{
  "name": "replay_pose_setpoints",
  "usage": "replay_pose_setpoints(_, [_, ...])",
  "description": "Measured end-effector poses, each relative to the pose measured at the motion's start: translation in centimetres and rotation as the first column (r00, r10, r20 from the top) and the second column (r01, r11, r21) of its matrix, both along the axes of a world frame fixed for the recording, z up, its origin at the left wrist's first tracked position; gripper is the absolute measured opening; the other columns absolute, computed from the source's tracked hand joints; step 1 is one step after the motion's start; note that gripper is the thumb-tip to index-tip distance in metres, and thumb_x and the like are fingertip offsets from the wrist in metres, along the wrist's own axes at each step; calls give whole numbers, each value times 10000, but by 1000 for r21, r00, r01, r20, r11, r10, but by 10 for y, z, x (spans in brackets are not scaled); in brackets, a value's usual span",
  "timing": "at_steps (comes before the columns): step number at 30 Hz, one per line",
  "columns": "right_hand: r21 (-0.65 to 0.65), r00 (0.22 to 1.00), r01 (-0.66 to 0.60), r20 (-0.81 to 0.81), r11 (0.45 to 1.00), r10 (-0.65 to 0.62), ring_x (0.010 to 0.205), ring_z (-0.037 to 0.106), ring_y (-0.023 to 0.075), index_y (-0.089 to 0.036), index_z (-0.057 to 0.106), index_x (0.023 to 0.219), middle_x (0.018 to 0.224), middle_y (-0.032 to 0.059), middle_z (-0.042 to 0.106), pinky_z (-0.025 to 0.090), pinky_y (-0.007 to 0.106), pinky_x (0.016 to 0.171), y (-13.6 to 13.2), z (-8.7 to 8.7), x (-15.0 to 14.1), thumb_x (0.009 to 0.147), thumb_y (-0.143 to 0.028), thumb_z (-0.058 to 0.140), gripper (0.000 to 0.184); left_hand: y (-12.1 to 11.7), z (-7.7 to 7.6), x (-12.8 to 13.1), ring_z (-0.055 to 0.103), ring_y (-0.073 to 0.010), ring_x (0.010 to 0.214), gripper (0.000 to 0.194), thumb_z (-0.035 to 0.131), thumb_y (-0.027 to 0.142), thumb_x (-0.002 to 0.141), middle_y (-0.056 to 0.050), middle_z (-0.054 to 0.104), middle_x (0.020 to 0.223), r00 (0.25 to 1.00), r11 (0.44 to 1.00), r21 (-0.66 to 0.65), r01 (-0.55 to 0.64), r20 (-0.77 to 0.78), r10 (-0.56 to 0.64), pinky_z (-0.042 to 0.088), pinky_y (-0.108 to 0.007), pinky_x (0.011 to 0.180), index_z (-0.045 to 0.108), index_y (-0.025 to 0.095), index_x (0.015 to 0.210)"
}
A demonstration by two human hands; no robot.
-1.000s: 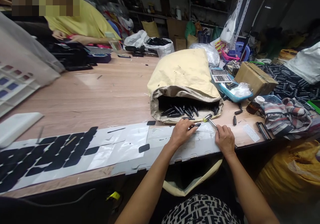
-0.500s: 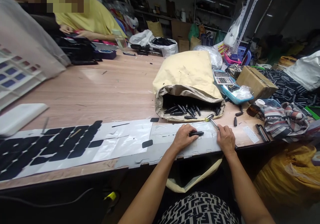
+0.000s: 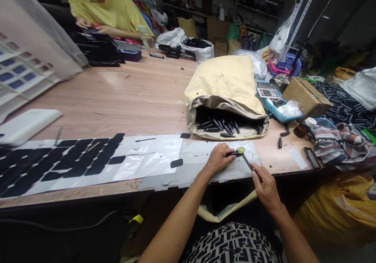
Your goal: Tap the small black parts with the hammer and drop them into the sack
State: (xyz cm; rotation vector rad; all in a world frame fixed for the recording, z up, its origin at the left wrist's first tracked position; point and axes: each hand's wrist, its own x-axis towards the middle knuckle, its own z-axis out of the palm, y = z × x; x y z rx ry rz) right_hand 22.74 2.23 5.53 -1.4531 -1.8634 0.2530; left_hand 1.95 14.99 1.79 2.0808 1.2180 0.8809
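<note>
My left hand point(image 3: 217, 158) is closed on a small black tapered part point(image 3: 232, 153) and holds it down on a clear plastic sheet point(image 3: 205, 150) at the table's front edge. My right hand point(image 3: 266, 186) grips the handle of a small hammer point(image 3: 244, 157). Its yellow-green head rests at the tip of the black part. Just beyond my hands a tan paper sack point(image 3: 226, 94) lies on its side, with several more black parts point(image 3: 223, 126) in its open mouth.
Black die-cut shapes point(image 3: 58, 163) on white backing stretch left along the front edge. A white foam tray point(image 3: 28, 124) lies far left. A calculator point(image 3: 266, 89), cardboard box point(image 3: 307, 94), striped cloth point(image 3: 340, 143) and loose black parts point(image 3: 280, 137) crowd the right. A person in yellow point(image 3: 111, 16) sits at the far end.
My right hand has pulled back toward me and swung the hammer head from the sack's mouth down onto the tip of the black part. My left hand stayed on the part.
</note>
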Motion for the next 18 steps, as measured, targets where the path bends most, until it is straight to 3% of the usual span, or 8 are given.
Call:
replay_pose_setpoints(8, [-9, 992, 15, 124, 1000, -14, 876, 705, 164, -237, 646, 1309, 986, 63, 721, 580, 277, 850, 3, -8, -5, 1005, -248, 446, 364, 1, -2, 1, 564, -197, 865, 157, 681, 244, 852, -31, 619, 829, 1000, 1000, 2, 13, -11, -13, 440, -334, 824, 793, 263, 960])
replay_pose_setpoints(14, [38, 997, 43, 68, 998, -45, 1008, 700, 184, -224, 652, 1297, 1098, 87, 722, 567, 311, 942, 4, -3, -1, 1002, -242, 457, 355, 1, -4, 2, 569, -201, 873, 167, 730, 239, 822, -33, 614, 823, 1000, 1000, 15, -5, 12, 5, 440, -335, 820, 796, 236, 975])
replay_pose_setpoints(18, [1, 996, 58, 75, 998, -57, 1021, 698, 195, -229, 658, 1291, 1103, 90, 723, 571, 326, 937, 4, -1, 3, 996, -257, 468, 352, 1, -3, 2, 570, -204, 866, 165, 732, 243, 821, -33, 610, 810, 1000, 1000, 23, -18, 2, 18, 441, -338, 814, 796, 229, 972])
